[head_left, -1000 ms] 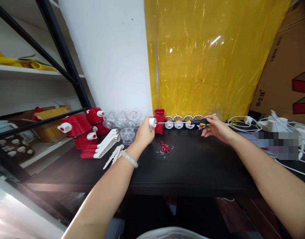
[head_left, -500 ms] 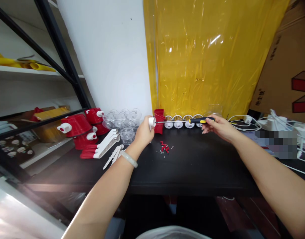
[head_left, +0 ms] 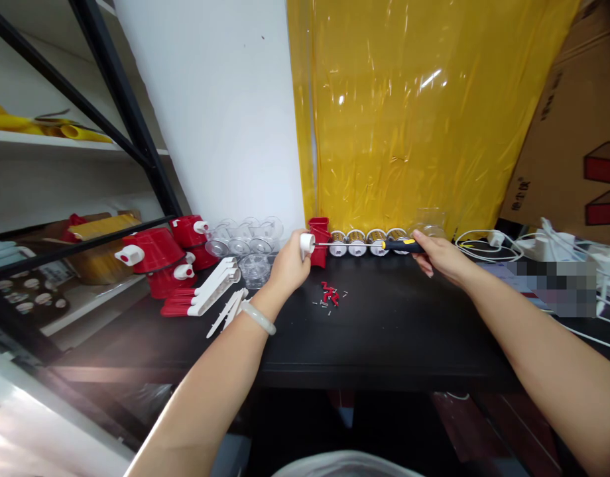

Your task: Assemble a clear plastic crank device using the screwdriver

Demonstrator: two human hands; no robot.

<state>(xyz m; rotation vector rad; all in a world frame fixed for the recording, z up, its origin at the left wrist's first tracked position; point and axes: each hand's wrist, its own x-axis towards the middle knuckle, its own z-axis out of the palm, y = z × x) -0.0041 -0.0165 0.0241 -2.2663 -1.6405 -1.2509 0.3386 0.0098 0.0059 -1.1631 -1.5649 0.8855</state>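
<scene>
My left hand [head_left: 292,266] is closed around a white plastic part [head_left: 308,243] whose round open end faces right. In my right hand [head_left: 437,255] is a screwdriver [head_left: 402,246] with a black and yellow handle, held level. Its long thin shaft points left, and the tip is at the round end of the white part; whether it touches a screw inside cannot be seen. Below the shaft, small red plastic pieces [head_left: 329,294] and several loose screws [head_left: 324,304] lie on the black table [head_left: 374,338]. A red plastic housing [head_left: 319,255] stands just behind the white part.
White-ended drums [head_left: 357,244] stand in a row at the back. Left are clear suction-cup bases [head_left: 255,270], white handles with red ends [head_left: 213,288], white strips [head_left: 228,311] and red housings [head_left: 158,255]. White cables [head_left: 548,245] and a cardboard box [head_left: 563,132] are at right.
My right hand and the screwdriver have shifted slightly right, and the fingers have changed position on the handle. The white part in my left hand has moved a little right.
</scene>
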